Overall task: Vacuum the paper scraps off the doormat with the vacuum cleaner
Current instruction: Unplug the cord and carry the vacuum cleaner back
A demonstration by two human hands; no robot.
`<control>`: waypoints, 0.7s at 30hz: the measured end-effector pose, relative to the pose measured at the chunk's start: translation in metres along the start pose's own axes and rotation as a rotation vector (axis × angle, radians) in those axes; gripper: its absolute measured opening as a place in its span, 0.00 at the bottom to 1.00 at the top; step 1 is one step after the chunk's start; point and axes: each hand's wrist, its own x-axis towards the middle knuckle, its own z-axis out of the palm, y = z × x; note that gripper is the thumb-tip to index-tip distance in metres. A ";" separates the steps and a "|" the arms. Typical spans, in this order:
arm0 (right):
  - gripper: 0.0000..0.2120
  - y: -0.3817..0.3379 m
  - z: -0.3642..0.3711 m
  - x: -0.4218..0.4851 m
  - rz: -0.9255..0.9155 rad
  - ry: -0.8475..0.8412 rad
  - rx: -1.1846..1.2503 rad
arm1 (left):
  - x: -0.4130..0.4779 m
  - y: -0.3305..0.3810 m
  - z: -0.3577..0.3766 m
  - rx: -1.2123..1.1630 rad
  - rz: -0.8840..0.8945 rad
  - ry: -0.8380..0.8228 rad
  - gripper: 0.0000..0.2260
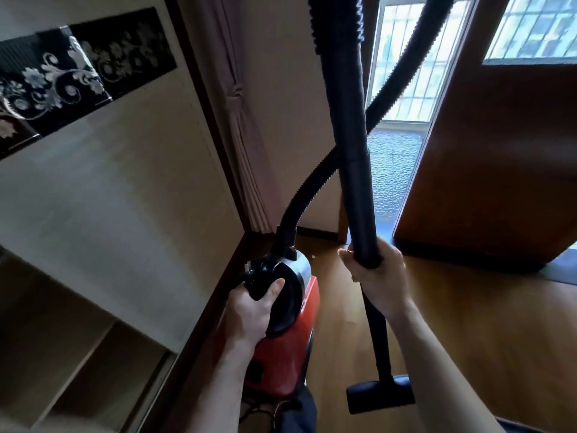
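- Left hand (256,307) grips the black handle on top of the red vacuum (281,348), thumb on the black housing; vacuum looks held up off the floor, tilted.
- Right hand (379,276) wrapped round the black wand (356,189), gripping where its thick upper part meets the thin lower tube.
- Wand runs near upright, from top of frame down to the floor head (379,395), low over the wood floor (468,323); contact with the floor unclear.
- Ribbed hose (315,189) leaves the vacuum's front, crosses behind the wand, loops up out of frame at top right.
- Doormat and scraps: cannot make them out; one small pale speck (313,255) on the floor just past the vacuum.
- Left: pale wall (109,198) with a black floral band (62,76), dark trim below.
- Ahead: tied-back curtain (240,135), barred window (402,73).
- Right: brown door (499,167) standing open, close to the wand.
- Dark cord (259,407) under the vacuum at bottom.
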 end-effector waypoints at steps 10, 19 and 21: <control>0.10 0.070 0.057 0.182 0.032 0.006 -0.039 | 0.186 0.016 0.072 -0.001 -0.045 -0.036 0.14; 0.10 0.092 0.103 0.344 0.066 0.065 -0.040 | 0.343 0.057 0.111 0.082 -0.061 -0.094 0.14; 0.08 0.101 0.107 0.369 0.070 0.063 -0.026 | 0.367 0.063 0.117 0.095 -0.057 -0.092 0.15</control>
